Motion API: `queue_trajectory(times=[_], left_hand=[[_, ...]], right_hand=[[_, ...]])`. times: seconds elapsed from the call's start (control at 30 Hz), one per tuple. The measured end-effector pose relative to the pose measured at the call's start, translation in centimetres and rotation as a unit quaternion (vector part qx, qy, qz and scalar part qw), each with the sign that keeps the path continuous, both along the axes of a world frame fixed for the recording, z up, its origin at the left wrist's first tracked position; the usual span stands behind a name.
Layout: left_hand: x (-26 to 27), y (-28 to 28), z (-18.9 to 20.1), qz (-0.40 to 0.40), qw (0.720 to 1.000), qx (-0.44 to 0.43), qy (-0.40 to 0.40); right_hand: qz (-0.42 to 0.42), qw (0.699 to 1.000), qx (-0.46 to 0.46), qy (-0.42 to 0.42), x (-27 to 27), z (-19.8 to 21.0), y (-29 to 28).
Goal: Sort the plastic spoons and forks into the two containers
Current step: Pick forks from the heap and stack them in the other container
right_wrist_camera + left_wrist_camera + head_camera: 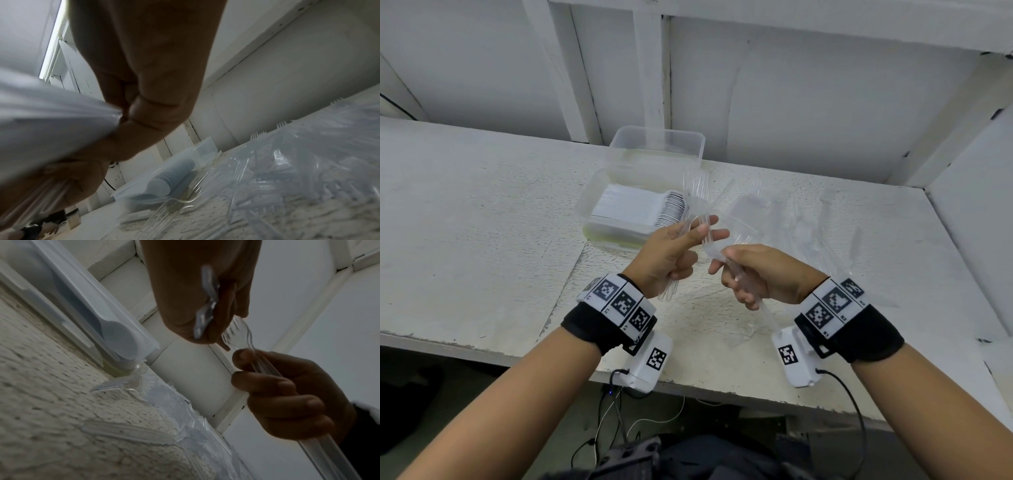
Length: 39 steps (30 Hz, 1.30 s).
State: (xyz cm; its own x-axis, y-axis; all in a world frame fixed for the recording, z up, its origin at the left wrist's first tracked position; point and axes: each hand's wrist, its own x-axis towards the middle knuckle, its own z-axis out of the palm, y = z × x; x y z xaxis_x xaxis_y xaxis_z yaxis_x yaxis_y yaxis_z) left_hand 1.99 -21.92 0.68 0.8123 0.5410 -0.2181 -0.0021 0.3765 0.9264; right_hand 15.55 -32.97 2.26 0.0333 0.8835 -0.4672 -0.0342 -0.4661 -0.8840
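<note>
The near container (619, 209) sits toward the back of the desk (465, 222), left of its middle, and holds a tidy row of white spoons (640, 207) lying on their sides. Directly behind it, touching or nearly so, stands the far container (657, 145), close to the desk's rear edge against the white wall; what it holds cannot be made out through the clear plastic.

The left hand (671, 255) is raised above the desk, in front of the near container. Its fingers are curled round a small bunch of clear forks (697, 192), tines pointing up and away, handles poking out below the palm. The thumb and forefinger reach toward the other hand.

The right hand (760, 274) hovers just beside it, fingers clenched round another bundle of clear forks in right hand (238, 335); the left wrist view shows the tines sticking out past the thumb, almost touching the left hand's fingertips, while the handles run back below the wrist.

To the right, spread across the desk toward its right edge, lies a loose pile of clear forks (808, 226), overlapping and hard to count. Both wrists wear black bands with patterned marker tiles (619, 301).
</note>
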Motion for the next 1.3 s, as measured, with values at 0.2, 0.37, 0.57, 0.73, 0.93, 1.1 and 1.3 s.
queue_trajectory(times=[0.2, 0.37, 0.57, 0.73, 0.93, 1.1, 1.3], left_hand=[[0.0, 0.4, 0.5, -0.011, 1.000, 0.012, 0.000], [0.4, 0.3, 0.0, 0.067, 0.994, 0.069, 0.046], [0.9, -0.7, -1.4, 0.115, 0.989, 0.047, 0.074], [1.7, -1.5, -1.5, 0.141, 0.985, 0.060, 0.075], [2.6, -2.1, -1.8, 0.160, 0.983, 0.046, 0.072], [2.4, -2.7, -2.3, 0.152, 0.985, 0.053, 0.056], [2.0, -2.6, -2.4, 0.139, 0.989, 0.038, 0.042]], right_hand=[[-0.032, 0.995, 0.008, 0.092, -0.2, -0.4, 0.1], [-0.116, 0.993, 0.030, 0.016, -0.6, -1.0, 0.1], [-0.269, 0.948, 0.084, -0.147, -1.5, -1.4, 0.8], [-0.295, 0.921, 0.064, -0.248, -2.9, -2.3, 2.5], [-0.293, 0.918, 0.083, -0.255, -4.6, -2.8, 3.7], [-0.296, 0.896, 0.099, -0.317, -5.7, -3.2, 4.0], [-0.296, 0.885, 0.111, -0.341, -5.5, -3.5, 3.7]])
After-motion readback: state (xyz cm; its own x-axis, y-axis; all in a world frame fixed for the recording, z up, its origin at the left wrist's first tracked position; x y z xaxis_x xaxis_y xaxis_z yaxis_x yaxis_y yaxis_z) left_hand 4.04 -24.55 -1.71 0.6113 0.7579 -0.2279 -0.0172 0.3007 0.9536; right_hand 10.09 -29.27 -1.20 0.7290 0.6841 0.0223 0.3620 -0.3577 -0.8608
